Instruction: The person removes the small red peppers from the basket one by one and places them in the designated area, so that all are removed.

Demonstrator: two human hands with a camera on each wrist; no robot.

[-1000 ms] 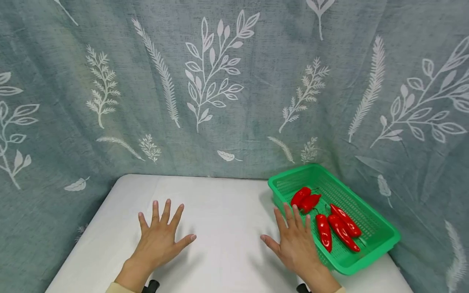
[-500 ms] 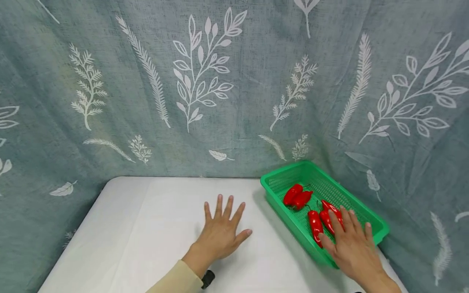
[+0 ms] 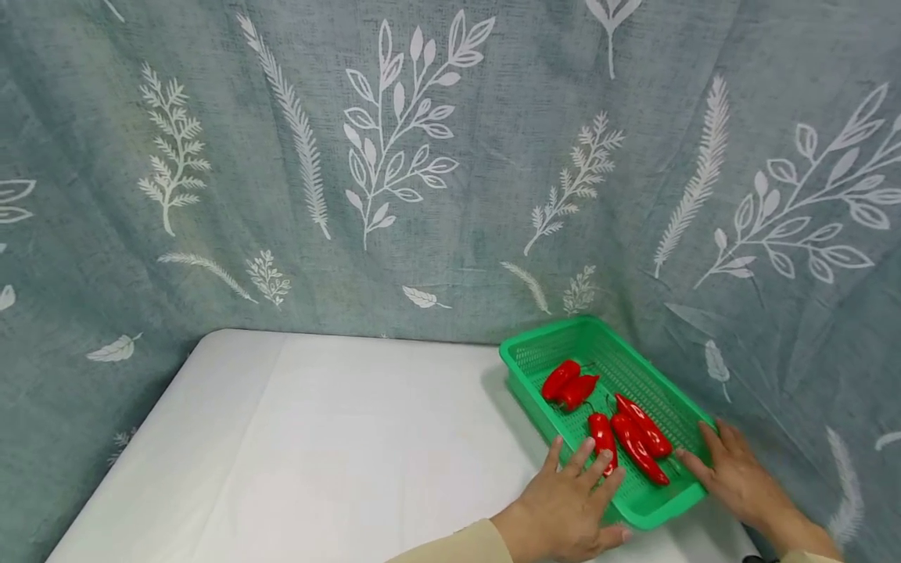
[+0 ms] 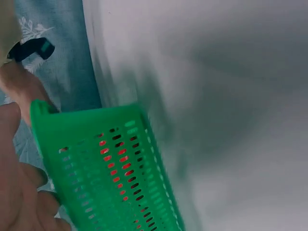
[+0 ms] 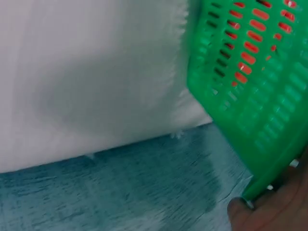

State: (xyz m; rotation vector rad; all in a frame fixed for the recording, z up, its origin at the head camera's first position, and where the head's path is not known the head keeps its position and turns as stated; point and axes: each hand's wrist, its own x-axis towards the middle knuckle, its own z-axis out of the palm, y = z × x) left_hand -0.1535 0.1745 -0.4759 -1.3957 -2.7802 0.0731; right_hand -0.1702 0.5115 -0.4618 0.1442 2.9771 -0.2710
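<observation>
Green basket (image 3: 542, 408) rightward on white tabletop (image 3: 317, 453), room leftward; left hand (image 3: 566, 504) spread, right hand (image 3: 746, 481) at rim (image 3: 669, 508), grip unclear.

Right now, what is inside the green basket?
The green basket shows five red peppers. The left hand partly covers one; the right hand covers one corner. What lies beneath the peppers is hidden.

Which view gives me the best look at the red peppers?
The head view: it looks down into the green basket, where five red peppers can be seen, one partly hidden by the left hand. Both wrist views face the basket's outside, showing only red patches through its slots.
</observation>
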